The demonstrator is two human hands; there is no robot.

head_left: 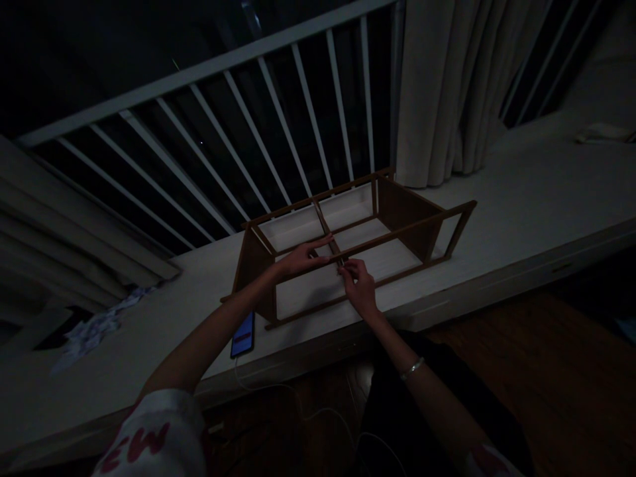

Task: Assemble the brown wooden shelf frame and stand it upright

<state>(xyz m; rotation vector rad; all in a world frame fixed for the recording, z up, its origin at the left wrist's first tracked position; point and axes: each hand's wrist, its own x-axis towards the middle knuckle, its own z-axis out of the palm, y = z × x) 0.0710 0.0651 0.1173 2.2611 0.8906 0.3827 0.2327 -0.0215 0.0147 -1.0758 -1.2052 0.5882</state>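
A brown wooden shelf frame [410,231] lies on its side along the white window ledge, with panels at both ends and a crossbar in its middle. My left hand [304,258] reaches over the near rail, its thumb and fingers apart around the spot where the crossbar meets that rail. Just below this joint, my right hand [360,283] pinches with thumb and fingertips at the rail's outer side. Whatever small thing sits in that pinch is too dark to make out.
A lit phone [243,336] with a white cable lies on the ledge [527,199] by the frame's left end. White railing bars [278,129] stand behind it. Curtains [437,93] hang at both sides, and crumpled cloth or paper [97,331] lies at left.
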